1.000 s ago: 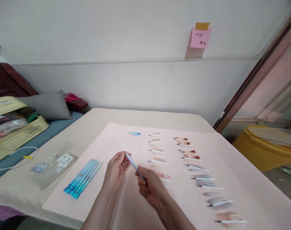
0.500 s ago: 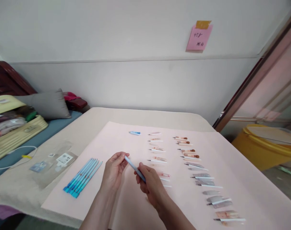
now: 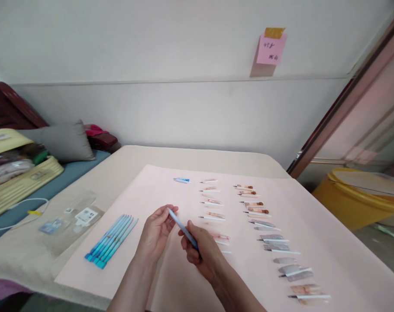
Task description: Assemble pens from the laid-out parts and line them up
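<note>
Both my hands hold one light blue pen [image 3: 182, 226] above the pink sheet [image 3: 314, 229]. My left hand [image 3: 156, 232] pinches its upper end with fingertips. My right hand [image 3: 201, 251] is closed round its lower part. A bunch of several blue pens [image 3: 111, 241] lies side by side on the sheet to the left. One small blue piece [image 3: 182, 180] lies at the sheet's far side. Two columns of small pinkish, brown and grey pieces with white refills [image 3: 213, 203] [image 3: 265, 225] lie to the right of my hands.
Clear plastic packets [image 3: 70, 219] lie on the beige table [image 3: 216, 157] left of the sheet. A yellow case [image 3: 18, 182], a white cable and a grey pillow [image 3: 62, 141] sit on the blue bed at left. A yellow tub [image 3: 359, 197] stands at right; a pink note [image 3: 270, 48] hangs on the wall.
Both hands keep hold of the pen and have shifted slightly; the right hand moved a little left and down. The pieces on the sheet lie as before.
</note>
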Tool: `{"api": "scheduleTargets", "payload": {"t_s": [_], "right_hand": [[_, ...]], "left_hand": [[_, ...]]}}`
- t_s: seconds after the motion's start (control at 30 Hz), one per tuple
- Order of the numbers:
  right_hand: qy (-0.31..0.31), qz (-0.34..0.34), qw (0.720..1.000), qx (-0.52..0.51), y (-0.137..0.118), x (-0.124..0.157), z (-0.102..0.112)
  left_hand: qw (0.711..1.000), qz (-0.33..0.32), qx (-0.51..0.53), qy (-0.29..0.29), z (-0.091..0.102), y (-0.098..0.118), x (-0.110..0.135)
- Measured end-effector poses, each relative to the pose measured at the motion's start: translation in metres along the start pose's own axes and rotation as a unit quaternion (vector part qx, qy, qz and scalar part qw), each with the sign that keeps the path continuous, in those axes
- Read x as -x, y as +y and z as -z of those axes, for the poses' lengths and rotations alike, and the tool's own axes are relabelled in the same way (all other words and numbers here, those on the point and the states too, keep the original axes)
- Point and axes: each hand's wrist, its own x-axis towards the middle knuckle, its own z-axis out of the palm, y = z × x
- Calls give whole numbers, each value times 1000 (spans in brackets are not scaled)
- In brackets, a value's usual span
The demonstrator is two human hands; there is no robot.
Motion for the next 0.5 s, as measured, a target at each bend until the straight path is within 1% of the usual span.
{"api": "scheduleTargets", "payload": {"t_s": [0.1, 0.3, 0.5], "right_hand": [[2, 2, 1000, 31, -1, 0, -1], [21, 35, 997, 62, 0, -1, -2], [36, 62, 993, 93, 0, 0, -6]], "left_hand": [[1000, 12, 21, 5, 0, -2, -1], [996, 17, 82, 33, 1, -4, -3], [999, -3, 41, 24, 1, -3, -2]]}}
